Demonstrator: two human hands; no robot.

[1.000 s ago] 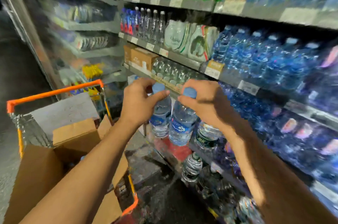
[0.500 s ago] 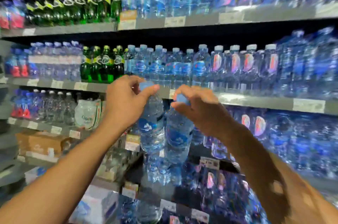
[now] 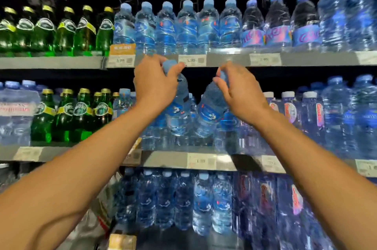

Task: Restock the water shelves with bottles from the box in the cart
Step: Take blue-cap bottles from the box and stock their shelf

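Your left hand (image 3: 155, 84) and right hand (image 3: 240, 90) each grip a bottle by its neck; next, stand both upright on the middle shelf (image 3: 167, 159).

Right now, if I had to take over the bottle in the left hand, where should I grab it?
Grip the labelled body of the left bottle from the front or below. The left hand already covers its cap and neck, and the bottle hangs slightly tilted with its lower body exposed beside the right bottle.

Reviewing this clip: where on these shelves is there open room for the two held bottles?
Only the dark gap on the middle shelf, behind the left-hand bottle and right-hand bottle, between the green bottles and white-capped bottles. The top shelf is packed.
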